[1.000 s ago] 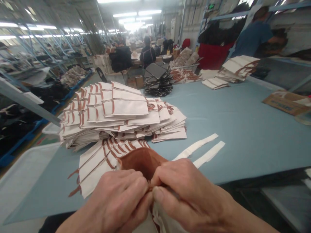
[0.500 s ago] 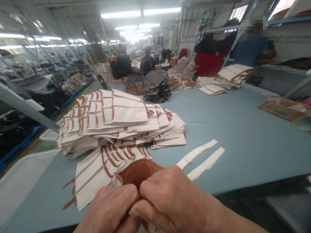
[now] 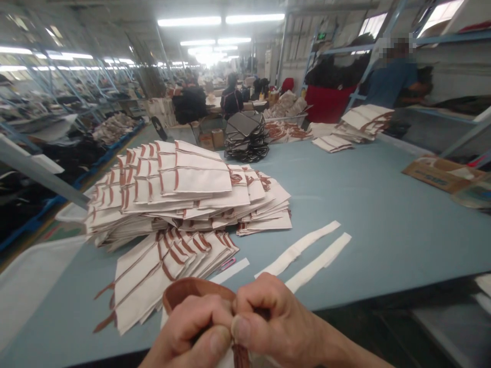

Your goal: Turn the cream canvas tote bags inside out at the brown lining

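Note:
Both fists meet at the bottom centre over a cream fabric piece with a brown edge band, which looks like a bag's opening. My left hand is closed on the brown band, thumb tip pressed down. Touching it, my right hand pinches the same band, and a brown strip hangs below the thumbs. Left of them lies a fanned stack of cream panels with brown straps. Just beyond my hands are pink-handled snips and a short white strip. Two cream strips lie to the right.
A large pile of cream and brown panels fills the table's left half. Behind it stand stacked black frames. More panels and a cardboard box are at the right. A person stands by the shelves.
My hands have turned and drawn lower, thumbs now side by side. The brown-edged piece has shifted left and down, uncovering the snips and the short white strip.

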A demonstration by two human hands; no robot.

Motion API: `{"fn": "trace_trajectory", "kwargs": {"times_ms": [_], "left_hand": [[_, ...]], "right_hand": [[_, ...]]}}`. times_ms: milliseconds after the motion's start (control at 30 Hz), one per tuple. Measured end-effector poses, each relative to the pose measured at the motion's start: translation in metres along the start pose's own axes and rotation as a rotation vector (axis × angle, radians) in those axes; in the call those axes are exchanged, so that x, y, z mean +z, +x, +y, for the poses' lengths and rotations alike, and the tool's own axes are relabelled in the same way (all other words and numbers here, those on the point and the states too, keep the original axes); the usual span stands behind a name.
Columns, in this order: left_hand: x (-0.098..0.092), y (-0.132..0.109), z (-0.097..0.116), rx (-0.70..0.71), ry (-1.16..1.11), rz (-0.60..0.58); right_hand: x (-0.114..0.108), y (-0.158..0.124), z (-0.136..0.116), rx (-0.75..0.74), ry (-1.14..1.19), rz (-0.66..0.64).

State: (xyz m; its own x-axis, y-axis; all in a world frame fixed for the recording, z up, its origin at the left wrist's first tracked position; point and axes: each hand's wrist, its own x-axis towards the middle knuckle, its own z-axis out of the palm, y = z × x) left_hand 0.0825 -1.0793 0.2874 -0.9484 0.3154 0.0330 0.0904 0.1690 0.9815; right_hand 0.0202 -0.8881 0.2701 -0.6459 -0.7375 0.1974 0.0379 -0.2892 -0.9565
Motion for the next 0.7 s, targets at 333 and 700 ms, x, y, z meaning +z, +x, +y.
{"fn": "trace_trajectory", "kwargs": {"times_ms": [333, 700], "left_hand": [[-0.006, 0.013, 0.006, 0.062, 0.115, -0.051], [-0.013, 0.016, 0.034, 0.145, 0.488, -0.048]], "right_hand": [[-0.011, -0.008, -0.018, -0.009, -0.323, 0.006], [-0.018, 0.005, -0.033, 0.037, -0.287, -0.129]]}}
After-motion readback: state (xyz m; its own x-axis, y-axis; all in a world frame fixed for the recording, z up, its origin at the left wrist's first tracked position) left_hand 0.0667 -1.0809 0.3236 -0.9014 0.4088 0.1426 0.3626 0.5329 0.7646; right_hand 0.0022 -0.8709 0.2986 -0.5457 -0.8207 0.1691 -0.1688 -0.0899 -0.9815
